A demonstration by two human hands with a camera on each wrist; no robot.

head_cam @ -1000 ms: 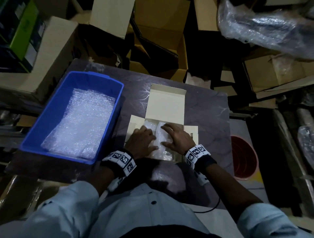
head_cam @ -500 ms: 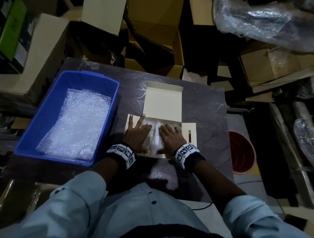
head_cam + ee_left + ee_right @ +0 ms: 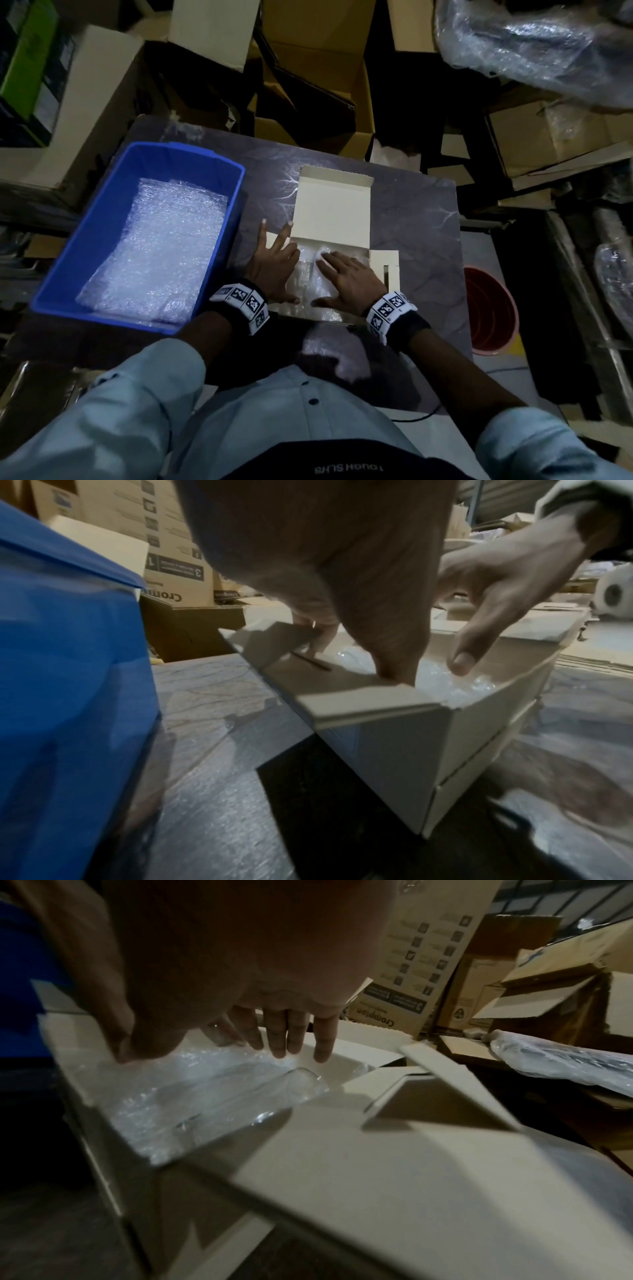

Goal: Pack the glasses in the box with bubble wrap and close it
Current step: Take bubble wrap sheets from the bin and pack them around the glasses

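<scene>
Both hands lie flat: from the head view I see my left hand [image 3: 274, 265] and right hand [image 3: 346, 281], fingers straight, pressing bubble wrap [image 3: 308, 274] in the open box [image 3: 334, 209] on the surface [image 3: 418, 233]. Right wrist view: a glass [image 3: 284, 1091] lies under the wrap.

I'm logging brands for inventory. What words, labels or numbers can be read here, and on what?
"Crompton": upside down, on the printed carton beyond the table.
"3": in a dark panel on the same carton.
"TOUGH": upside down on the person's dark garment; the letters after it are unclear.
The carton's fine print is too blurred to read.
The wristbands carry square codes, no words.
</scene>
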